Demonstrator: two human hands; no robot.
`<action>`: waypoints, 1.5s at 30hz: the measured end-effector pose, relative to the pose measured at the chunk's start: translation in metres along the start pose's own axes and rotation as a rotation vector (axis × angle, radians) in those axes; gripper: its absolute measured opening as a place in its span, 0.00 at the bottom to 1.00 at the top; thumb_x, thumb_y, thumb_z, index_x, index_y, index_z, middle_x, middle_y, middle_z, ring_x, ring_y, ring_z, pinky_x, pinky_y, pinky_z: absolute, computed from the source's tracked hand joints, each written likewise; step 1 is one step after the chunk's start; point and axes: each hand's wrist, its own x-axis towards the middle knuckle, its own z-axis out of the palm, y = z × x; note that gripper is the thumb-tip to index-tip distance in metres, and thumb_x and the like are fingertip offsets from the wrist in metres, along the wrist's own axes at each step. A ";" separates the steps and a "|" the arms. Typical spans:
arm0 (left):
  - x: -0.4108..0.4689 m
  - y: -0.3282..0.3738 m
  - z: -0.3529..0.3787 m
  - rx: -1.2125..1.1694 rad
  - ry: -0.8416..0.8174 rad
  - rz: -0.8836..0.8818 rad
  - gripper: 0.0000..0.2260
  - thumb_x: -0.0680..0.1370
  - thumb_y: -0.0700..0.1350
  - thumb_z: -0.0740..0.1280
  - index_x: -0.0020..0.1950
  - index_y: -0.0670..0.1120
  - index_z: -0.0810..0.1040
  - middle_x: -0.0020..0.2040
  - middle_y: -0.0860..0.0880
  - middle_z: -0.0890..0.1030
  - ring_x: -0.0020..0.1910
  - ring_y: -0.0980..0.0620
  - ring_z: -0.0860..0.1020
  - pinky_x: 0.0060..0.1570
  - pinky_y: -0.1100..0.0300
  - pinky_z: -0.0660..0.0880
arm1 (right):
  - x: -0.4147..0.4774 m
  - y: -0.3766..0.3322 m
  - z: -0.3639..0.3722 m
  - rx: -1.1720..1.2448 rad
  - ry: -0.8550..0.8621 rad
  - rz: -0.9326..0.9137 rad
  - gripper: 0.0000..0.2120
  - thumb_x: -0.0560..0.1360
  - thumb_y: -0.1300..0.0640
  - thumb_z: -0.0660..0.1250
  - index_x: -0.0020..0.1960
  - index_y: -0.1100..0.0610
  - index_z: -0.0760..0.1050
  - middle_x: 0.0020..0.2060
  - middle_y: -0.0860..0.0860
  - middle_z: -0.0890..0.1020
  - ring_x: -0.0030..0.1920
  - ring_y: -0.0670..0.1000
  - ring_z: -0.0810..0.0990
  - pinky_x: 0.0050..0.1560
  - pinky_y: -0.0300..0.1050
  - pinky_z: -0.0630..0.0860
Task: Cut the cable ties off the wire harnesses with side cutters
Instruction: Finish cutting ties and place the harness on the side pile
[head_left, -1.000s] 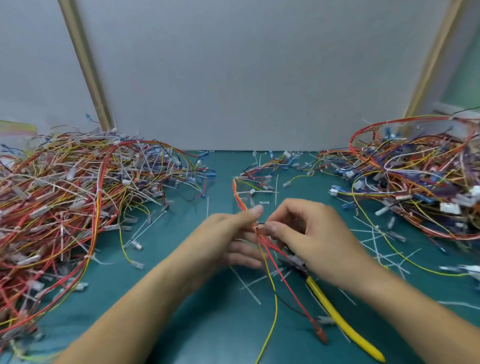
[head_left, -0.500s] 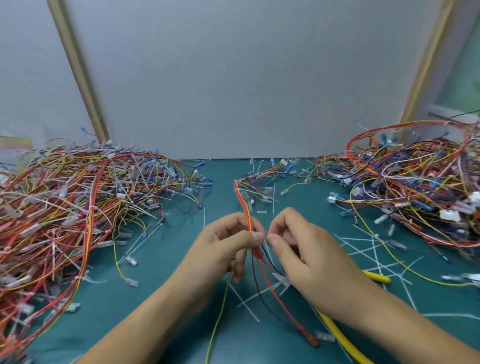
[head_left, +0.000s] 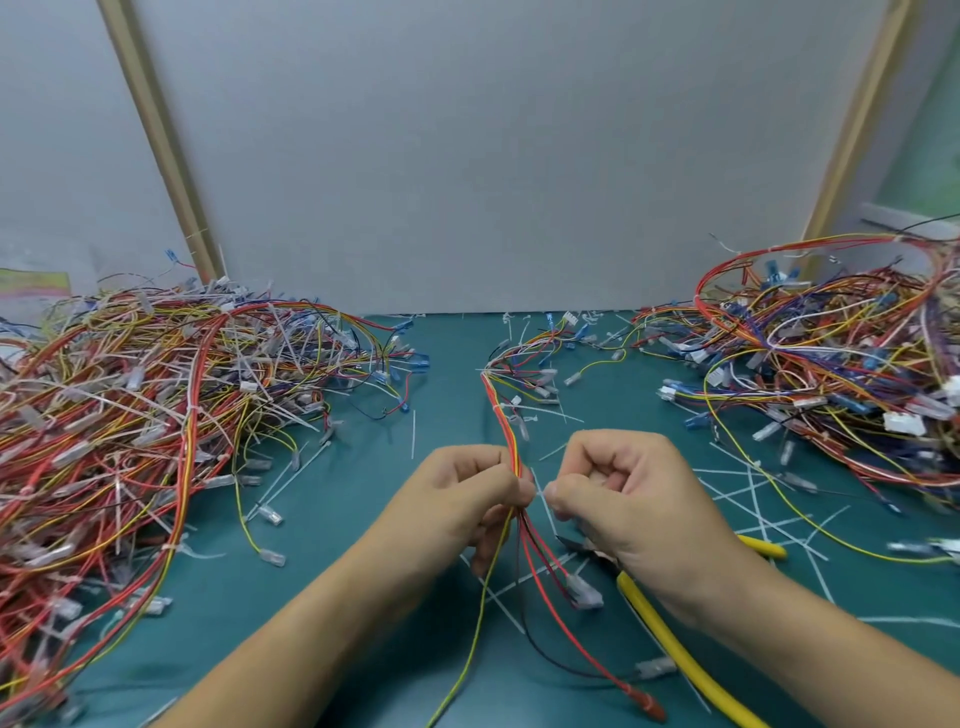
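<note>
Wire harness in red, orange and yellow runs down the middle of the green desk, and the left hand pinches it between thumb and fingers, with loose wire ends trailing below the grip. Just right of the harness, the right hand has its fingers curled tight, thumb and forefinger nipped on what looks like a white cable tie. Yellow-handled side cutters sit under that hand; whether the palm holds them or they lie on the desk cannot be told. Cut ties litter the desk to the right of the harness, so a good many cuts appear done. Far right of the harness a looser heap is probably the finished lot. Far left, a large tangled pile bristling with white ties suggests much of the job is left.
</note>
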 end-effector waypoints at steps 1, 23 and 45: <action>0.001 0.000 0.000 0.006 0.004 0.001 0.07 0.64 0.47 0.68 0.31 0.47 0.71 0.27 0.50 0.63 0.23 0.50 0.63 0.22 0.63 0.65 | 0.001 0.000 0.000 0.024 0.001 0.006 0.08 0.65 0.61 0.67 0.27 0.56 0.72 0.19 0.47 0.63 0.21 0.45 0.56 0.24 0.35 0.54; 0.014 -0.006 -0.019 -0.353 0.284 -0.260 0.06 0.74 0.41 0.70 0.42 0.39 0.84 0.35 0.44 0.83 0.31 0.51 0.82 0.31 0.61 0.79 | -0.008 -0.001 -0.004 -0.215 -0.414 -0.064 0.07 0.69 0.57 0.69 0.34 0.57 0.75 0.27 0.55 0.69 0.29 0.47 0.64 0.31 0.41 0.61; 0.008 -0.007 -0.008 -0.169 0.022 -0.280 0.03 0.66 0.41 0.69 0.31 0.45 0.79 0.30 0.44 0.74 0.27 0.47 0.76 0.32 0.54 0.79 | 0.003 0.009 -0.011 -0.424 -0.161 -0.125 0.09 0.79 0.59 0.65 0.40 0.56 0.71 0.27 0.47 0.69 0.30 0.46 0.66 0.32 0.43 0.64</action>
